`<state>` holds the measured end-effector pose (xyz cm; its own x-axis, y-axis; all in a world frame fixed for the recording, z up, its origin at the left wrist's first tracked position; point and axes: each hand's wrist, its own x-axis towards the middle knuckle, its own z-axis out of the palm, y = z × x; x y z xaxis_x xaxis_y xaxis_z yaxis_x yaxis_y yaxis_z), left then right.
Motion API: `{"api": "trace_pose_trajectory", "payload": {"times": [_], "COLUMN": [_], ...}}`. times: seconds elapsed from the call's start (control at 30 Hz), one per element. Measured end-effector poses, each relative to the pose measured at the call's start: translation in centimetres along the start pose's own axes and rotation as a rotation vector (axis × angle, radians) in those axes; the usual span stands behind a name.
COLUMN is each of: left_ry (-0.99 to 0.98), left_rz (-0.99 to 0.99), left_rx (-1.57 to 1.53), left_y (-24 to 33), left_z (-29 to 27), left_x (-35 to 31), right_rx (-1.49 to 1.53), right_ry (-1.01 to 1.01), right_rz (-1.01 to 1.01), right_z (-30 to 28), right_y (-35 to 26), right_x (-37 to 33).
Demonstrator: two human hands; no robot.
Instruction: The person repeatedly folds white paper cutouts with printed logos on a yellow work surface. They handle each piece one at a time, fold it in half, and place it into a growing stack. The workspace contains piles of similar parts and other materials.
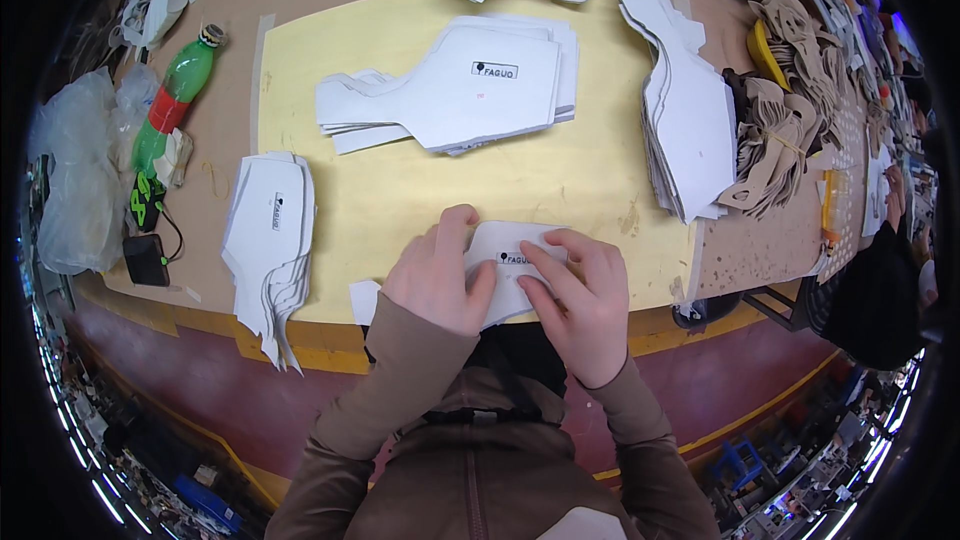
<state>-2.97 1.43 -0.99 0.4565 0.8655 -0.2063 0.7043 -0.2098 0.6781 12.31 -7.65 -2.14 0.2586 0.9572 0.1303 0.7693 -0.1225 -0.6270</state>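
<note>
A white cut piece [497, 236] with a small dark-printed label [511, 258] lies at the table's near edge, between my hands. My left hand [437, 275] is closed on its left side, thumb on top and the other fingers bent along the edge. From the right, my right hand [585, 295] is closed on the same piece, with fingertips and thumb at the label's right end. The underside of the piece and some fingertips are hidden. Just beyond lies a stack of similar white pieces [450, 75], the top one labelled. Another labelled stack [272, 202] hangs over the edge at left.
A yellow sheet [380, 185] covers the table's middle. White pieces [688, 120] and bundled tan pieces [780, 135] stand at right. A green bottle [188, 75], plastic bag [80, 180] and black box with cable [147, 260] sit at left. Another person [875, 290] is at far right.
</note>
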Motion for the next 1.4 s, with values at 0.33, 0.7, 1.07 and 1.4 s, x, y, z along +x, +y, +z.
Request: {"api": "trace_pose_trajectory", "payload": {"times": [0.33,0.7,1.07,1.4], "left_ry": [0.175,0.033,0.010,0.012], "left_rz": [0.445,0.556,0.481,0.337], "left_rx": [0.445,0.620,0.588,0.618], "left_y": [-1.7,-3.8,-2.0,-1.4], "left_z": [1.5,1.2,1.3,1.8], "left_x": [-2.6,-3.8,-4.0,-5.3], "right_rx": [-0.353,-0.282,-0.103,-0.131], "right_ry": [-0.048,-0.095,-0.097,-0.100], "right_rz": [-0.102,-0.066,-0.020,0.025], "right_z": [0.2,-0.8,-1.0,-1.2], "right_y": [-0.1,2.0,1.8,0.5], "right_x": [-1.0,-1.5,0.2,1.3]}}
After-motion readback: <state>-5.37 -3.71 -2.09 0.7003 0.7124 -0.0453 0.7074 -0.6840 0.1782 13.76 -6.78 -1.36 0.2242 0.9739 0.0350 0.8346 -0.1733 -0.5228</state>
